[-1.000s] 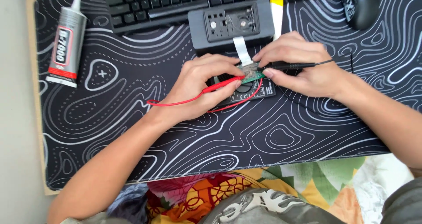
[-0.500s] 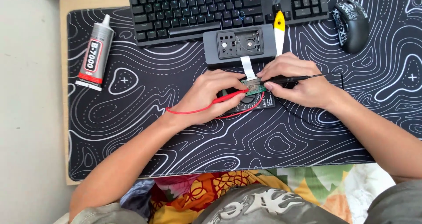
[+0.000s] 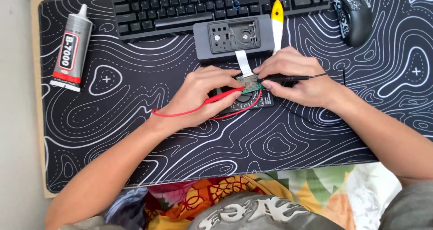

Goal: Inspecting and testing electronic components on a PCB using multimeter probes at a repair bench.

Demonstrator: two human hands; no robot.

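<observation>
Since the earlier frames the view has drifted, so the glue tube (image 3: 72, 47) and keyboard (image 3: 189, 6) sit further right and lower in the picture; the hands themselves have hardly shifted, both still meeting over the same spot on the patterned desk mat (image 3: 112, 135).

From the left: the glue tube lies capped and apart from the work, well away from either hand; the left hand (image 3: 205, 94) has its fingers closed around the red probe (image 3: 221, 97), the tip pressed to the small green circuit board (image 3: 248, 83); the red lead (image 3: 180, 112) loops out toward the wrist; under the board lies a dark meter (image 3: 257, 99), mostly hidden.

The grey casing (image 3: 233, 39) sits just above, opened, its white ribbon cable (image 3: 244, 62) running down to the board; a yellow-tipped pry tool (image 3: 277, 24) lies just beside it.

The right hand (image 3: 300, 76) pinches the black probe (image 3: 288, 78), fingers together on it, tip on the board; the mouse (image 3: 354, 15) rests far right.

By my reading, opening is done and probing is under way; the casing remains unclosed.
</observation>
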